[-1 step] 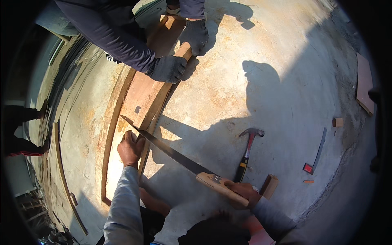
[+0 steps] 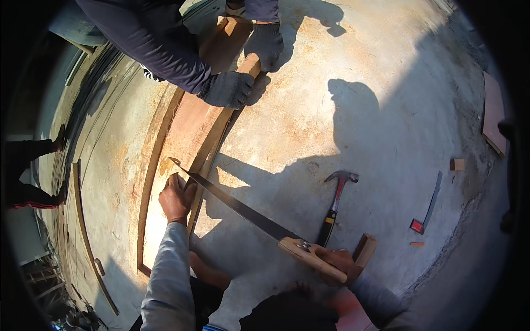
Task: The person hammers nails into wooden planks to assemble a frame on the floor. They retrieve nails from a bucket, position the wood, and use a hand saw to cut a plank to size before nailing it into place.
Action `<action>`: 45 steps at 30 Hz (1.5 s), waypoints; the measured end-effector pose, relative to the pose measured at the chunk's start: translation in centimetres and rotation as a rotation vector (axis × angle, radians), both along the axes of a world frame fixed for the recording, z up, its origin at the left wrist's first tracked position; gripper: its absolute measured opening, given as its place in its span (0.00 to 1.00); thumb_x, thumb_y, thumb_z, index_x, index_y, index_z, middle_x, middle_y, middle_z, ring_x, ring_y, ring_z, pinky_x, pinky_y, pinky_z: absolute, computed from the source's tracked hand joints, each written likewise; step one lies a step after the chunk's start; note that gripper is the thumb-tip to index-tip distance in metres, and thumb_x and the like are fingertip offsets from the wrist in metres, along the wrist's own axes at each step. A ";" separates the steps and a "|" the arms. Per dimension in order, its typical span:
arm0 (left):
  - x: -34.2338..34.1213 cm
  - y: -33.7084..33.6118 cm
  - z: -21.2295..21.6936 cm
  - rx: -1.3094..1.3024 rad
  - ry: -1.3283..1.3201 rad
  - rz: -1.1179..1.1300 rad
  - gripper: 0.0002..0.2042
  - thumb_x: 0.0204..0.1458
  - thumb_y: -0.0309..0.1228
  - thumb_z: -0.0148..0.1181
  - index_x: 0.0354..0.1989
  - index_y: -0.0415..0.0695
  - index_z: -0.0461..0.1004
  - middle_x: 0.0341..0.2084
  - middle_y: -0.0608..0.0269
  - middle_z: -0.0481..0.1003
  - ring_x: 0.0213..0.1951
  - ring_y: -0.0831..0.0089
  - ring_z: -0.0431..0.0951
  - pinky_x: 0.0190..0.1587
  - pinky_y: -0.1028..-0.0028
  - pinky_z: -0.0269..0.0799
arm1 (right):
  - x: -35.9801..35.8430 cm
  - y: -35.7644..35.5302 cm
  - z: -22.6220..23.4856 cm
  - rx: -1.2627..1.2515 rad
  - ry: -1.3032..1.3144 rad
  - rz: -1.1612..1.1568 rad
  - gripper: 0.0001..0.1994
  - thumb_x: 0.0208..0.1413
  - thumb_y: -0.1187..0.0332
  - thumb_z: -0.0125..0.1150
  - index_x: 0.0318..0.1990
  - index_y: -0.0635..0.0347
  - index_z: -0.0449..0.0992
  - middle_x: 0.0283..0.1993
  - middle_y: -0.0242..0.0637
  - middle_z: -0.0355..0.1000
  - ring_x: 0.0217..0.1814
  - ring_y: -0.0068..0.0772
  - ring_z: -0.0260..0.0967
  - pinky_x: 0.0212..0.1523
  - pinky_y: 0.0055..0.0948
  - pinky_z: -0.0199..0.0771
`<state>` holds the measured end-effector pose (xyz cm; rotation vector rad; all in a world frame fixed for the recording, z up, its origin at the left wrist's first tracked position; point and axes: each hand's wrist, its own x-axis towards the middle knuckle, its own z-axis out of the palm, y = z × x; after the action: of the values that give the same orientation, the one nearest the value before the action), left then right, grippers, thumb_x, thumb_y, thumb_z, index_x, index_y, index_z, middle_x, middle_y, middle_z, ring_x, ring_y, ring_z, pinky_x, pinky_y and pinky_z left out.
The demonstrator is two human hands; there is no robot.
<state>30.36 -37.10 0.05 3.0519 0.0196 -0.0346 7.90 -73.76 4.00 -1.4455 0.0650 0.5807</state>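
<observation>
My right hand (image 2: 341, 261) is closed round the wooden handle of a handsaw (image 2: 243, 208). Its blade runs up and left across a wooden batten (image 2: 214, 135), tip past the batten's far side. Just below the blade, my left hand (image 2: 178, 198) is wrapped over the batten, thumb close to the steel. The batten lies along a long wooden frame (image 2: 153, 151) with raised edges on the ground. Farther up, another person's dark-gloved left hand (image 2: 227, 90) and right hand (image 2: 265, 45), as they appear by side, press on the batten's far part.
A claw hammer (image 2: 334, 207) lies right of the saw, with a wood offcut (image 2: 365, 249) by my right hand. Farther right are a try square (image 2: 425, 212), a small wood block (image 2: 457, 164) and a board (image 2: 493, 113). A thin strip (image 2: 83, 218) lies left; another person's feet (image 2: 59, 138) show beyond.
My right hand has drawn the saw back toward the lower right, so less of the blade reaches past the batten. My left hand and the gloved hands stay nearly where they were.
</observation>
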 end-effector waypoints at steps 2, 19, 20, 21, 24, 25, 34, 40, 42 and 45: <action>0.0 0.0 -0.2 -0.015 -0.007 0.028 0.24 0.41 0.47 0.72 0.41 0.44 0.73 0.27 0.48 0.79 0.31 0.48 0.81 0.34 0.55 0.75 | 0.6 0.5 -0.3 0.104 0.071 -0.065 0.13 0.47 0.72 0.68 0.40 0.57 0.73 0.32 0.42 0.75 0.30 0.46 0.76 0.30 0.37 0.75; 1.8 5.7 0.9 -0.727 0.061 0.026 0.27 0.53 0.52 0.64 0.40 0.34 0.74 0.25 0.57 0.74 0.31 0.68 0.73 0.34 0.68 0.69 | -18.1 -14.4 9.6 -0.915 -0.520 -0.188 0.06 0.47 0.72 0.65 0.32 0.62 0.76 0.21 0.44 0.73 0.18 0.43 0.73 0.21 0.34 0.74; 1.8 6.4 1.8 -0.808 0.234 0.048 0.27 0.60 0.52 0.58 0.51 0.36 0.74 0.40 0.62 0.77 0.42 0.72 0.75 0.48 0.73 0.69 | -18.1 -14.6 9.6 -0.991 -0.534 -0.233 0.06 0.48 0.72 0.64 0.32 0.62 0.75 0.22 0.46 0.72 0.19 0.44 0.73 0.21 0.35 0.73; 1.7 6.7 2.8 -0.771 0.286 0.136 0.26 0.61 0.51 0.57 0.52 0.37 0.74 0.41 0.62 0.78 0.42 0.72 0.75 0.48 0.73 0.69 | -17.8 -14.7 9.2 -1.078 -0.505 -0.247 0.05 0.48 0.72 0.63 0.32 0.62 0.75 0.23 0.47 0.72 0.19 0.45 0.72 0.21 0.36 0.72; 1.8 6.1 6.4 -0.651 0.473 0.321 0.21 0.64 0.46 0.52 0.51 0.38 0.74 0.41 0.61 0.77 0.43 0.71 0.75 0.48 0.71 0.70 | -16.2 -14.9 6.0 -1.243 -0.476 -0.364 0.05 0.50 0.73 0.61 0.32 0.64 0.73 0.27 0.50 0.71 0.22 0.48 0.71 0.23 0.40 0.70; 1.8 5.9 8.3 -0.616 0.460 0.266 0.21 0.64 0.47 0.52 0.50 0.39 0.74 0.40 0.60 0.77 0.43 0.71 0.74 0.48 0.71 0.70 | -15.9 -15.3 4.5 -1.221 -0.505 -0.441 0.05 0.49 0.73 0.61 0.33 0.64 0.73 0.29 0.50 0.71 0.25 0.49 0.71 0.25 0.42 0.69; 4.1 4.3 11.4 -1.098 0.333 0.466 0.22 0.61 0.45 0.51 0.53 0.38 0.71 0.40 0.56 0.77 0.42 0.64 0.78 0.42 0.62 0.77 | -18.4 -21.1 -3.6 -1.501 -0.323 0.235 0.12 0.44 0.71 0.64 0.38 0.60 0.75 0.39 0.46 0.70 0.46 0.54 0.68 0.53 0.49 0.64; 8.2 3.5 3.8 -1.558 0.171 0.677 0.15 0.62 0.40 0.46 0.44 0.41 0.71 0.32 0.54 0.75 0.36 0.60 0.77 0.38 0.55 0.77 | -15.3 -23.8 -4.4 -1.737 0.012 0.421 0.21 0.41 0.63 0.72 0.45 0.55 0.78 0.50 0.46 0.73 0.61 0.56 0.65 0.57 0.54 0.63; 9.8 3.8 1.0 -1.637 0.121 0.730 0.14 0.62 0.40 0.46 0.43 0.42 0.71 0.31 0.56 0.74 0.35 0.61 0.77 0.38 0.55 0.77 | -14.2 -23.4 -4.1 -1.699 0.108 0.463 0.22 0.40 0.67 0.73 0.47 0.54 0.77 0.54 0.46 0.73 0.59 0.60 0.66 0.55 0.55 0.68; 11.5 4.5 -3.3 -1.724 0.058 0.801 0.13 0.62 0.41 0.48 0.42 0.44 0.72 0.30 0.59 0.73 0.35 0.65 0.75 0.37 0.58 0.74 | -12.2 -20.9 -3.1 -1.475 0.123 0.155 0.20 0.43 0.72 0.69 0.48 0.58 0.76 0.52 0.50 0.72 0.54 0.63 0.69 0.51 0.53 0.72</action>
<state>41.87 -32.58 -3.29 1.1828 0.7362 -0.0452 -4.31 -94.71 0.94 -2.8489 0.5776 0.7829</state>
